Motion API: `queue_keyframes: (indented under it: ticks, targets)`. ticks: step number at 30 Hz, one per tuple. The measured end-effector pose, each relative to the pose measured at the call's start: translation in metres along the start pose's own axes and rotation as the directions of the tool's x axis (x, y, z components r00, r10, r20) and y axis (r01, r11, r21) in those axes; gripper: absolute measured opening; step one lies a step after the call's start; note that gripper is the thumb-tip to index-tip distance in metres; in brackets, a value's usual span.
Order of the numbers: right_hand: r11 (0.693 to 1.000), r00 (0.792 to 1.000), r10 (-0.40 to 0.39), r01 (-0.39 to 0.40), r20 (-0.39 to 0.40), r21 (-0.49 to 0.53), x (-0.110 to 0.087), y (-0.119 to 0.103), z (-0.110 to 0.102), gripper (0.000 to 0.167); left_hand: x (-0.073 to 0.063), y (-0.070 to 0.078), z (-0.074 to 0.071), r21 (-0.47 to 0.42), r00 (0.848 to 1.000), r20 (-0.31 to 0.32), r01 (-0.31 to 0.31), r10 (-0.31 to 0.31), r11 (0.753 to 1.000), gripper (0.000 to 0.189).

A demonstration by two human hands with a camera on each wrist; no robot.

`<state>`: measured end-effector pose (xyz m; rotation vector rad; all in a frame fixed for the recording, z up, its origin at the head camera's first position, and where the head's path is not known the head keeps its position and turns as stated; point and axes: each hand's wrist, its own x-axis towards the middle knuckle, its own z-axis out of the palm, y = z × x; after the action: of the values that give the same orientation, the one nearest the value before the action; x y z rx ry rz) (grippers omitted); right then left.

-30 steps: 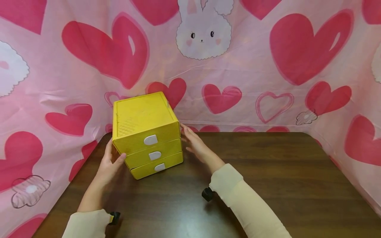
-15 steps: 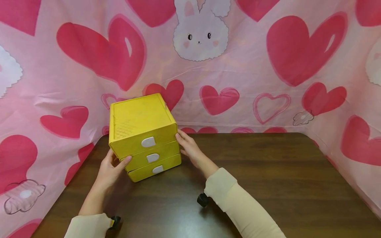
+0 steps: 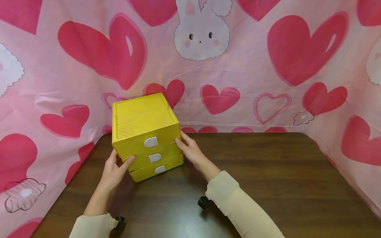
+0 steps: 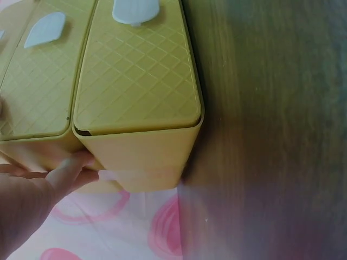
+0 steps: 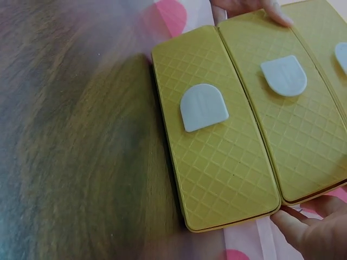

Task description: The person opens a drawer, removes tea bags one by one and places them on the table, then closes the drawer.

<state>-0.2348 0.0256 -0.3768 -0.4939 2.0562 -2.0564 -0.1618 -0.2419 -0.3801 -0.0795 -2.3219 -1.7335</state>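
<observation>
A yellow drawer box of three tiers stands at the left of the table, angled. Each drawer front has a white rounded pull, such as the top pull. My left hand grips the left side at the middle tier, thumb over the front edge, other fingers partly hidden behind the side. On the opposite side, my right hand holds the box, its thumb at the front right edge. In the left wrist view, the bottom tier sits beside the table surface, with the left hand's fingertips near the seam above it.
The dark wooden table extends to the right and toward the front. A pink cloth with hearts and rabbits hangs behind and at both sides. Black wrist devices sit at the sleeve cuffs.
My right hand has come against the box, its thumb moving onto the front edge. The left thumb has slid farther onto the front. The box stays in nearly the same place.
</observation>
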Motion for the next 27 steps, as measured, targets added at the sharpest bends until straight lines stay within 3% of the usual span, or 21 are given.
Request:
queue_keyframes:
  ticks: [4,10,27]
  targets:
    - [1.000,1.000,-0.009,0.009,-0.011,0.001,-0.006,0.000,-0.004,0.054,-0.002,0.001,0.005,-0.008,1.000,-0.005,-0.027,0.027,1.000,0.040]
    - [1.000,0.999,-0.005,0.005,-0.041,0.010,-0.018,0.000,-0.012,0.055,-0.003,0.004,0.013,-0.026,1.000,0.005,-0.018,0.018,0.999,0.042]
    - [0.999,0.985,0.011,-0.005,-0.174,0.034,-0.064,0.001,-0.045,0.054,0.002,0.008,0.050,-0.007,0.988,0.144,-0.053,0.054,0.999,0.053]
